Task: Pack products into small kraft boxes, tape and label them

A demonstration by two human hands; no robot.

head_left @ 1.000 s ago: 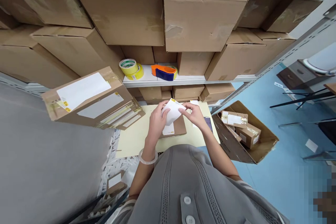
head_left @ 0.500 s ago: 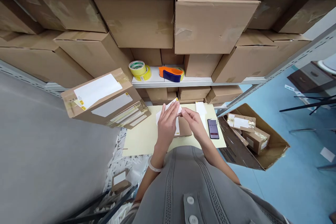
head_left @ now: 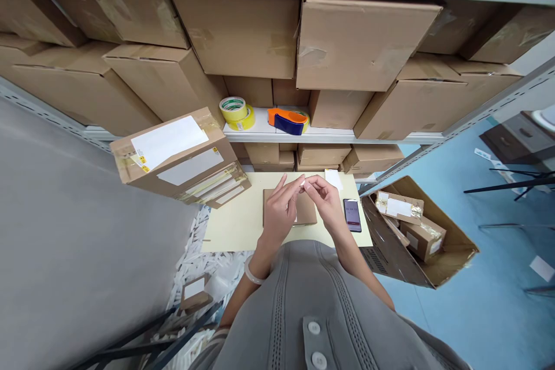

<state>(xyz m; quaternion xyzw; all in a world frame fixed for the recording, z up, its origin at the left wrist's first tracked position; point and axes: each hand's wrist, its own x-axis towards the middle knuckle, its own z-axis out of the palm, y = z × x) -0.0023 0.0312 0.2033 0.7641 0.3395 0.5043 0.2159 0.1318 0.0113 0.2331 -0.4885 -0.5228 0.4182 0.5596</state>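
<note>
My left hand [head_left: 280, 211] and my right hand [head_left: 323, 199] meet above a small flat brown parcel [head_left: 310, 212] lying on a pale yellow table [head_left: 234, 222]. Both pinch a small white slip of paper [head_left: 302, 184] between thumb and fingertips; only a sliver of it shows. The other fingers of my left hand stretch over the parcel. A phone [head_left: 352, 214] with a lit screen lies just right of my right hand. A white label [head_left: 333, 178] rests on the table behind the hands.
A taped carton [head_left: 180, 155] with white labels juts out at left. Yellow tape rolls [head_left: 235, 111] and an orange-blue tape dispenser [head_left: 287, 121] sit on the shelf [head_left: 329, 136] among stacked cartons. An open box [head_left: 451, 243] with small parcels stands on the blue floor at right.
The white sheet held up in both hands has shrunk to a small slip pinched between the fingertips. The hands have dropped closer to the parcel, and the phone has come into view.
</note>
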